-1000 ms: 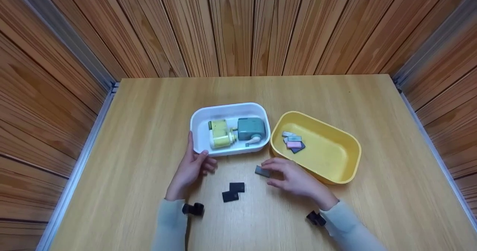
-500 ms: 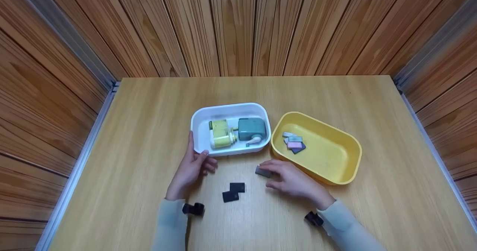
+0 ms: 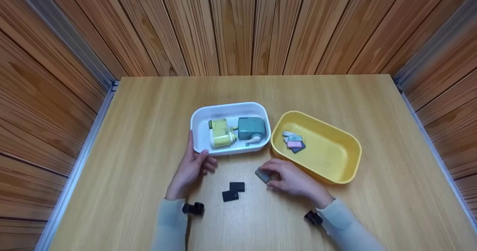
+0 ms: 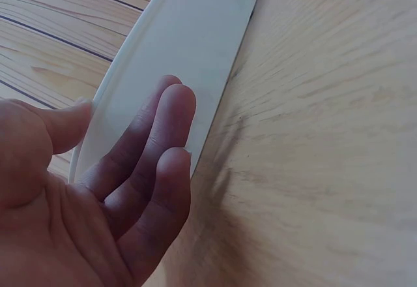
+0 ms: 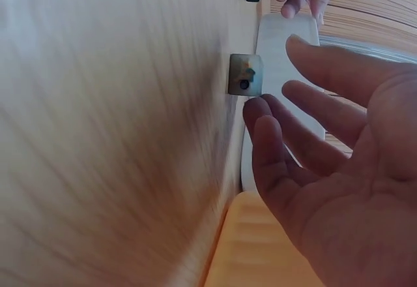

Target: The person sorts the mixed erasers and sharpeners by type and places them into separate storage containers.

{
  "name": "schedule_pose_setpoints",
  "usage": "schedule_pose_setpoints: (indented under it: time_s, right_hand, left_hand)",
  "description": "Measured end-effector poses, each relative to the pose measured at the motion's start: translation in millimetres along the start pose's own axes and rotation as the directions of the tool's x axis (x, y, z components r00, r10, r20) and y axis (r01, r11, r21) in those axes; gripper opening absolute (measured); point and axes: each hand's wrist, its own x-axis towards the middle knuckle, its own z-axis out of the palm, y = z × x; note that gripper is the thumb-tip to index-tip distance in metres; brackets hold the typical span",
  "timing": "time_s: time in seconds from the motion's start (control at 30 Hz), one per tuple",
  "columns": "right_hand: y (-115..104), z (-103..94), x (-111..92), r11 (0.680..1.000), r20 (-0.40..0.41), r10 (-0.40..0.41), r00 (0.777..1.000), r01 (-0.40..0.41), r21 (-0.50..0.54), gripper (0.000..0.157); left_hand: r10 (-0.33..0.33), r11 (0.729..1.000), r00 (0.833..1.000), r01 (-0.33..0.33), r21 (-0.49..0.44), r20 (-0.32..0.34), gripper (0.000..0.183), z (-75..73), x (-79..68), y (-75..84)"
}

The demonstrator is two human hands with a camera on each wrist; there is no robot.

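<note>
My left hand [image 3: 190, 171] holds the near left corner of a white bin [image 3: 199, 113], its thumb at the rim; the index finger is hidden in the left wrist view. In the bin lie a teal crank pencil sharpener [image 3: 250, 128] and a yellow-green device [image 3: 220, 133] with a knob. Just in front of a yellow bin [image 3: 331, 131], my right hand [image 3: 288, 178] touches a small grey block [image 3: 262, 174] with its fingertips. The right wrist view shows the block's square face [image 5: 245, 75] with a coloured mark, and the thumb apart from it.
Several small blocks, among them a pink one [image 3: 294, 144] and a pale teal one [image 3: 295, 138], lie at the left end of the yellow bin. Two black rectangular pieces [image 3: 230, 195] overlap on the wooden table [image 3: 149, 105]. Wood-panelled walls [image 3: 238, 27] enclose the back and sides.
The grey block has turned and tilted under my right fingertips, showing more of its face. My left hand and both bins stay where they were.
</note>
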Motion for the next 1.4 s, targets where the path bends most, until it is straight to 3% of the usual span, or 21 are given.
schedule_pose_setpoints:
  time_s: [0.23, 0.43, 0.93, 1.23, 1.4]
  right_hand:
    - [3.5, 1.0, 4.1, 1.0, 0.005, -0.018, 1.0, 0.018, -0.016, 0.054]
    - [5.6, 3.7, 5.4, 0.996, -0.01, -0.068, 0.998, 0.067, -0.057, 0.047]
    - [4.3, 8.5, 5.5, 0.997, -0.007, 0.009, 1.0, -0.009, -0.071, 0.05]
    - [4.8, 7.3, 5.0, 0.998, -0.014, 0.001, 1.0, -0.002, -0.065, 0.048]
    - [4.8, 6.8, 4.7, 0.998, -0.012, -0.007, 1.0, 0.006, -0.063, 0.047]
  left_hand:
    - [0.013, 1.0, 1.0, -0.013, 0.011, 0.007, 0.076, -0.5, 0.7, -0.5]
    - [0.021, 1.0, 1.0, -0.021, 0.02, 0.006, 0.078, -0.3, -0.2, -0.2]
    - [-0.001, 1.0, 1.0, 0.001, 0.024, 0.002, 0.077, -0.1, -1.4, 1.8]
    - [-0.023, 1.0, 1.0, 0.023, 0.003, 0.004, 0.075, -0.7, 0.3, 2.2]
    - [-0.001, 1.0, 1.0, 0.0, 0.014, 0.008, 0.077, -1.3, -0.4, 1.4]
